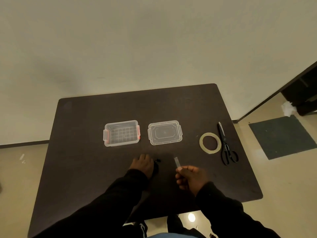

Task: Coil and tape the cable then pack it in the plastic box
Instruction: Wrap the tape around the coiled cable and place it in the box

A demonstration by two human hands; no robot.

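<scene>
Right hand [190,177], lower centre-right, pinches a short clear tape strip [177,162] btwn fingertips, strip sticking up. Left hand [143,164] just left of it, pressed down on the black cable [157,164], mostly hidden. Hands apart. Mid-frame on dark table [85,169]: open plastic box [121,133], lid [165,132] beside it. Tape roll [209,143] & scissors [226,146] at right.

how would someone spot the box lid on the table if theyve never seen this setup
On the dark table, two clear plastic pieces sit side by side. The lid is the right one, between the box and tape roll. It lies flat, without the box's red latches.
</scene>
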